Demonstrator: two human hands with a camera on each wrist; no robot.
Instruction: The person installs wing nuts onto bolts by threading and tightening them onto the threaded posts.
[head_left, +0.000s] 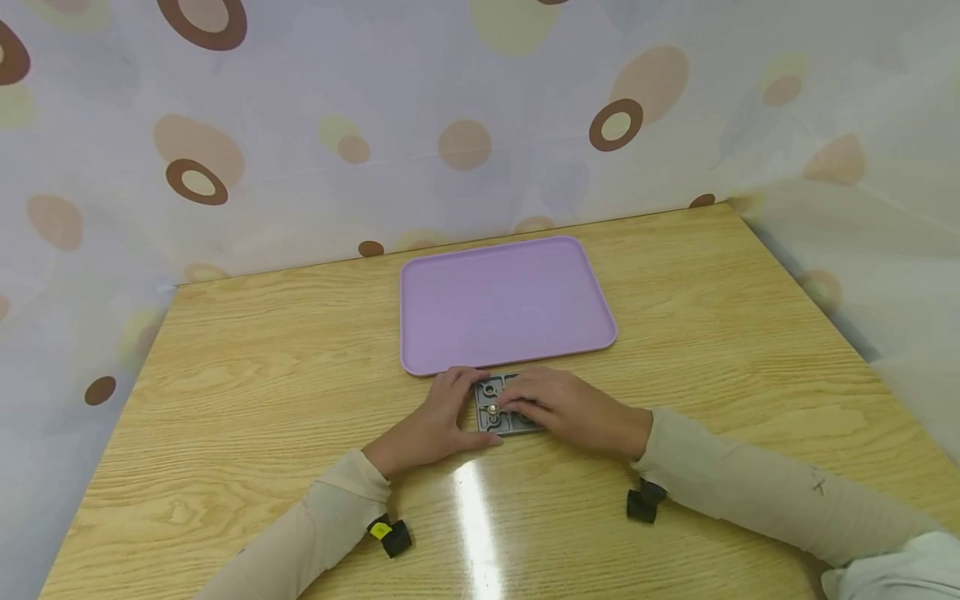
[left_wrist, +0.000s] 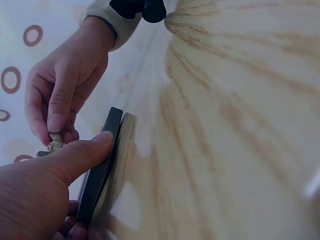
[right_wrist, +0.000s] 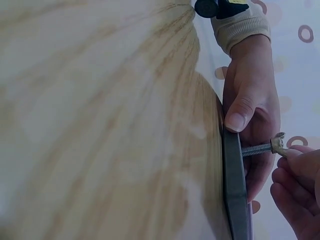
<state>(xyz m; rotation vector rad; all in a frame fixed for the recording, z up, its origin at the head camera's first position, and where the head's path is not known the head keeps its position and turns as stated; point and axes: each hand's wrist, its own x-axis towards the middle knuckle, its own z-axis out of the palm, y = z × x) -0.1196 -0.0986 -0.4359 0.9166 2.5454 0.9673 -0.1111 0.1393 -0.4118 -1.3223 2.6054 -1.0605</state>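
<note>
A small grey metal plate point(head_left: 513, 426) with recesses and holes lies flat on the table near its middle. My left hand point(head_left: 438, 425) holds it by opposite edges, thumb on the near side and fingers on the far side. A threaded bolt point(right_wrist: 256, 150) stands up from the plate, with a brass-coloured wing nut point(right_wrist: 277, 143) at its top end. Thumb and fingers of my right hand point(head_left: 576, 407) pinch a wing of that nut. The right hand covers the plate's right part in the head view.
A purple tray point(head_left: 502, 304) lies right behind the plate, close to the left fingertips. The wooden table point(head_left: 262, 367) reaches back to a patterned curtain point(head_left: 405, 100), which also hangs along both sides. Small black cameras point(head_left: 396, 537) are strapped at both wrists.
</note>
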